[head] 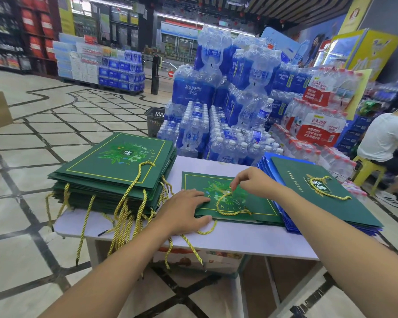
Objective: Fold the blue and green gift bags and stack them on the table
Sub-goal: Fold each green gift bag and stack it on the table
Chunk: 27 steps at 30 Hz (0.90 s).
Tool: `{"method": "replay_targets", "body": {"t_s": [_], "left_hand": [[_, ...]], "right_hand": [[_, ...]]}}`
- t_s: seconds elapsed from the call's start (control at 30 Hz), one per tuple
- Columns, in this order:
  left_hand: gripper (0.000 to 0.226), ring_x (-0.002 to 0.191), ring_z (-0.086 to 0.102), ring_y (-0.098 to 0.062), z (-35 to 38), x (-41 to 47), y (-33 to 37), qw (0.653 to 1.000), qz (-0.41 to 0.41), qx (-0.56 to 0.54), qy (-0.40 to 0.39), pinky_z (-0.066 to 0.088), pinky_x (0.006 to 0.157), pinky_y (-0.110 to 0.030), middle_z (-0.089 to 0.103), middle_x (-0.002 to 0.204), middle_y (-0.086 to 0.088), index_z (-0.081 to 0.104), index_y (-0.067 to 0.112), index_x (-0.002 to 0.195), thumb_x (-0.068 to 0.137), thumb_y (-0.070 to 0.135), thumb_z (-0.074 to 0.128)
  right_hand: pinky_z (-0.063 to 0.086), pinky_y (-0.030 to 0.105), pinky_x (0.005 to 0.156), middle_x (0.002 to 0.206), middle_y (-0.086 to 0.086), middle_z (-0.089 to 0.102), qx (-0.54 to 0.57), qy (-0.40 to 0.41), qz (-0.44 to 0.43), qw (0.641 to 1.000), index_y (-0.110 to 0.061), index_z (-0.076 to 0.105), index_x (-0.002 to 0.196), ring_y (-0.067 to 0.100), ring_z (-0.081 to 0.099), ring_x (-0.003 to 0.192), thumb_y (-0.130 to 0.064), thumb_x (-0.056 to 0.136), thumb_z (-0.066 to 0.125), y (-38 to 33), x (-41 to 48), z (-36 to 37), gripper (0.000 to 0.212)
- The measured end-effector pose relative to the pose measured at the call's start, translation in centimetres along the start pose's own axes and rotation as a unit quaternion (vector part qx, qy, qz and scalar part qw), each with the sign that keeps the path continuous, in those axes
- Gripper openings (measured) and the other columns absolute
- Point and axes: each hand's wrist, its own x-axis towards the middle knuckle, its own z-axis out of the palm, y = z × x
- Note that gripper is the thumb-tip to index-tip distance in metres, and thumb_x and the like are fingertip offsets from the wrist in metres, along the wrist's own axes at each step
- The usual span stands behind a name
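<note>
A flat green gift bag [257,210] lies in the middle of the white table [239,239]. My left hand [184,212] presses flat on its near left corner. My right hand [253,182] pinches the bag's gold cord handle [230,208] over the printed leaf design. On the left sits a thick stack of folded green bags [115,171] with many gold cords hanging over the table edge. On the right, a green bag [324,191] tops a stack of blue bags [265,167].
Shrink-wrapped packs of water bottles [228,111] are piled right behind the table. A black shopping basket [155,121] stands on the tiled floor. A person in a white shirt [386,138] sits on a yellow stool at the right. A cardboard box [193,258] sits under the table.
</note>
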Motion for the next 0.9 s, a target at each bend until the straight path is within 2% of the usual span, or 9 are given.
{"method": "replay_targets", "body": {"t_s": [0.13,0.23,0.33,0.5,0.6,0.67,0.73,0.83,0.9], "left_hand": [[0.066,0.149,0.030,-0.011,0.0,0.0,0.1,1.000,-0.001,0.000,-0.001,0.024,0.122,-0.039,0.039,0.160,0.015,0.046,0.037,0.153,0.094,0.066,0.052],[0.065,0.151,0.028,-0.011,0.0,0.0,0.2,1.000,-0.004,0.000,-0.002,0.022,0.123,-0.038,0.039,0.160,0.016,0.045,0.037,0.153,0.095,0.065,0.052],[0.063,0.151,0.027,-0.010,-0.1,-0.1,0.3,1.000,-0.004,0.003,-0.003,0.021,0.122,-0.037,0.038,0.161,0.015,0.045,0.036,0.153,0.096,0.061,0.052],[0.062,0.151,0.027,-0.010,-0.1,-0.1,0.4,1.000,-0.009,-0.001,-0.002,0.022,0.122,-0.036,0.039,0.160,0.016,0.047,0.036,0.152,0.095,0.059,0.053],[0.063,0.152,0.026,-0.010,0.0,-0.1,0.2,1.000,-0.010,0.000,0.000,0.021,0.124,-0.037,0.039,0.161,0.016,0.046,0.036,0.153,0.096,0.061,0.052],[0.063,0.152,0.025,-0.010,0.0,-0.1,0.1,1.000,-0.009,0.000,-0.001,0.019,0.125,-0.037,0.038,0.161,0.016,0.046,0.036,0.153,0.096,0.062,0.051],[0.063,0.153,0.024,-0.009,0.1,0.0,0.2,1.000,-0.008,0.002,-0.001,0.016,0.126,-0.037,0.037,0.161,0.016,0.045,0.036,0.153,0.096,0.063,0.051],[0.063,0.153,0.024,-0.009,0.2,0.1,0.2,1.000,-0.012,0.002,-0.001,0.015,0.126,-0.037,0.037,0.161,0.016,0.045,0.037,0.153,0.096,0.063,0.051],[0.063,0.153,0.024,-0.009,0.3,0.1,0.2,1.000,-0.015,0.001,0.001,0.016,0.126,-0.037,0.037,0.161,0.017,0.046,0.038,0.153,0.095,0.063,0.051]], "right_hand": [[0.057,0.032,0.076,0.087,-0.004,0.075,0.003,0.046,0.049,0.998,-0.031,0.075,0.075,0.021,0.069,0.083,-0.011,0.090,0.055,0.1,0.3,1.4,0.032],[0.052,0.029,0.071,0.091,-0.005,0.072,-0.010,0.050,0.057,0.997,-0.027,0.073,0.089,0.018,0.067,0.087,-0.033,0.095,0.064,-1.3,0.6,3.1,0.013],[0.054,0.033,0.081,0.102,-0.005,0.068,-0.018,0.053,0.060,0.997,-0.028,0.072,0.114,0.016,0.066,0.093,-0.048,0.092,0.067,-3.2,1.3,5.2,0.030],[0.054,0.034,0.081,0.100,-0.006,0.071,0.010,0.095,0.088,0.992,-0.033,0.068,0.094,0.019,0.065,0.096,-0.033,0.094,0.064,-3.5,2.2,8.2,0.004],[0.049,0.031,0.073,0.094,-0.007,0.072,0.172,0.152,0.081,0.970,-0.019,0.063,0.100,0.018,0.067,0.093,-0.019,0.100,0.057,-2.7,0.9,8.0,0.006],[0.055,0.034,0.077,0.093,-0.001,0.076,0.275,0.172,0.080,0.942,-0.018,0.062,0.100,0.015,0.071,0.085,-0.011,0.099,0.056,-2.0,-0.7,7.8,0.009],[0.058,0.039,0.080,0.088,0.002,0.076,0.306,0.175,0.066,0.934,-0.018,0.068,0.104,0.015,0.069,0.074,-0.006,0.096,0.056,-1.3,-2.3,7.8,0.018],[0.052,0.019,0.068,0.080,-0.009,0.071,0.249,0.176,0.030,0.952,-0.024,0.078,0.104,0.007,0.060,0.065,-0.011,0.095,0.058,-1.2,-4.6,8.2,0.025],[0.041,0.008,0.064,0.088,-0.017,0.070,0.196,0.192,-0.001,0.962,-0.030,0.079,0.099,-0.001,0.059,0.074,-0.020,0.094,0.067,-1.5,-5.8,8.7,0.016]]}}
